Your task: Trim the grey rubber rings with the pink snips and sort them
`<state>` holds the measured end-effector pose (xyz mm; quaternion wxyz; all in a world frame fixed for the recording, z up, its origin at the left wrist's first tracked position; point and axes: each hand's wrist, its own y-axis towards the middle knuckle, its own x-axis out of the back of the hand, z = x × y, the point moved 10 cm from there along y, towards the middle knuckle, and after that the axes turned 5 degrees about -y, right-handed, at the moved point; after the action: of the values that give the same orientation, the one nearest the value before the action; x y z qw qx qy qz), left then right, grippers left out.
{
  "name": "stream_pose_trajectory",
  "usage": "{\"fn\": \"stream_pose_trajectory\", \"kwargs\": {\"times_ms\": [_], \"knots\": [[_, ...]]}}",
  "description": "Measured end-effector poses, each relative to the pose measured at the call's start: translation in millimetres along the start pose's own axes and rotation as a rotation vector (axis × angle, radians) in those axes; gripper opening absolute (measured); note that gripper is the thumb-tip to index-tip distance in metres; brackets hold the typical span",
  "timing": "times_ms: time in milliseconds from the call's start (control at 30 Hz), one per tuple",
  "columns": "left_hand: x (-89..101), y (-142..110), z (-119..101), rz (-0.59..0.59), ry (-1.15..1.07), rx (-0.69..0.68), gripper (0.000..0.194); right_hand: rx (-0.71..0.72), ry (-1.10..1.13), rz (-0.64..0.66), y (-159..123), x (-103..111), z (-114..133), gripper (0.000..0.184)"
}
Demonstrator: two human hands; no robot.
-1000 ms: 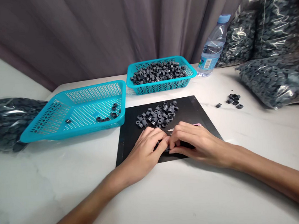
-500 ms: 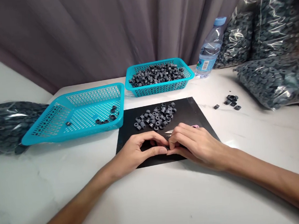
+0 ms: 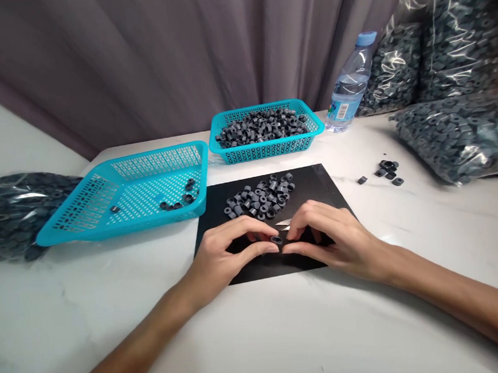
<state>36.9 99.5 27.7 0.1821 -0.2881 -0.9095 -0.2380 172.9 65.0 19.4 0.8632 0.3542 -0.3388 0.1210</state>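
Grey and small, a ring (image 3: pixel 275 240) sat pinched between the fingertips of both hands, just above a black mat (image 3: pixel 317 181). The left hand (image 3: pixel 224 257) closed thumb and forefinger on its left side; the right hand (image 3: pixel 326 238) gripped it from the right, with the tip of a thin blade (image 3: pixel 283 223) showing just beyond the right fingers. Past the hands, on the far half of the mat, lay a loose heap of rings (image 3: pixel 260 196). To the left a tilted blue basket (image 3: pixel 105 221) held a few rings, and farther back a second basket (image 3: pixel 267 145) was heaped full. The mat rested on a white marbled table (image 3: pixel 286 333). A water bottle (image 3: pixel 351 86) stood at the far right, beside clear bags (image 3: pixel 455 130) packed with rings, and a few stray rings (image 3: pixel 388 170) lay near them. Another bag (image 3: pixel 5 211) lay at the far left, and a grey curtain (image 3: pixel 156 56) hung behind
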Motion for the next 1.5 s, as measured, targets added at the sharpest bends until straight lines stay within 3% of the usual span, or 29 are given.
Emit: {"fn": "stream_pose_trajectory", "kwargs": {"times_ms": [167,433,533,633,767,867,967,1200,1500], "knots": [[-4.6,-8,-32,-0.002,0.118,-0.321,0.026,-0.010,0.067,0.027,2,-2,2,0.007],[-5.5,-9,-35,0.001,0.164,-0.369,0.029,-0.009,0.094,0.002,2,1,3,0.006],[-5.7,-8,-32,0.009,0.149,-0.332,0.025,-0.012,0.089,0.005,1,-1,2,0.005],[-4.4,-4,-19,-0.005,0.092,-0.166,0.019,-0.011,0.074,0.004,1,-1,3,0.006],[3.9,-3,7,-0.131,-0.171,0.116,0.013,0.004,0.078,-0.026,4,3,6,0.008],[6.7,-3,14,-0.212,-0.376,0.199,0.012,0.002,0.111,-0.043,5,5,7,0.011],[5.8,-2,20,-0.228,-0.434,0.269,0.014,-0.022,0.121,-0.091,5,9,7,0.010],[6.1,-1,24,-0.225,-0.443,0.299,0.018,-0.070,0.131,-0.155,2,8,8,0.008],[0.7,-1,18,-0.177,-0.432,0.256,0.011,-0.116,0.159,-0.136,4,5,1,0.012]]}}
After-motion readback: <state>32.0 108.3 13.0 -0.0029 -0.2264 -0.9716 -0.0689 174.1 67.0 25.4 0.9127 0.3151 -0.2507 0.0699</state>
